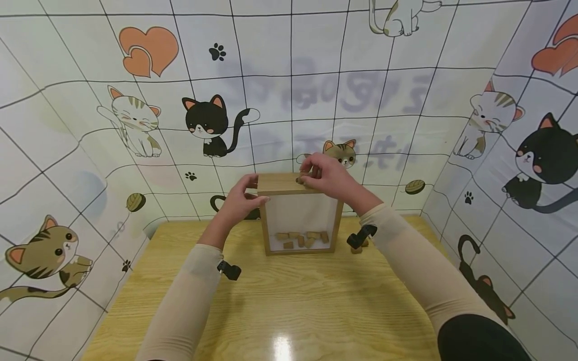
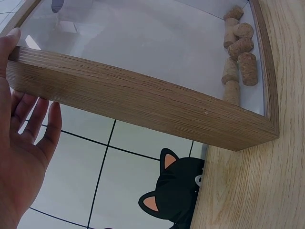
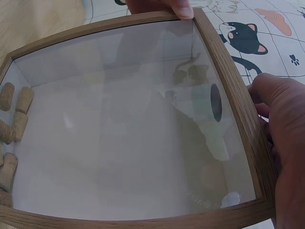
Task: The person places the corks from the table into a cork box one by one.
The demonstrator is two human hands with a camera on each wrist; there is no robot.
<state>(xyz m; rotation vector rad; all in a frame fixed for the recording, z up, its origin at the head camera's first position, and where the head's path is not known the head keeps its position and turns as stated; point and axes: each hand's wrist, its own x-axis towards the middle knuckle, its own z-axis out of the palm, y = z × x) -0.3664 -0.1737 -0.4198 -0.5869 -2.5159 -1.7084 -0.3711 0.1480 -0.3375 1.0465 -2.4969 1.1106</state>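
Note:
A wooden-framed box (image 1: pixel 263 225) with a clear front stands upright on the table, several corks (image 1: pixel 288 245) lying along its bottom. At its upper left corner, my left hand (image 1: pixel 239 203) grips the frame; the left wrist view has the thumb of this hand (image 2: pixel 21 138) on the front edge and its fingers along the outer side. Above the box top, my right hand (image 1: pixel 331 178) pinches a small cork (image 1: pixel 299 180) at the top surface. In the right wrist view the fingers of that hand (image 3: pixel 283 129) are partly hidden behind the frame (image 3: pixel 238 105), and the cork is out of sight.
A few loose corks (image 1: pixel 356 249) lie on the table (image 1: pixel 280 301) just right of the box, near my right wrist. Behind the box and at both sides hangs a white gridded cloth (image 1: pixel 271 100) printed with cats.

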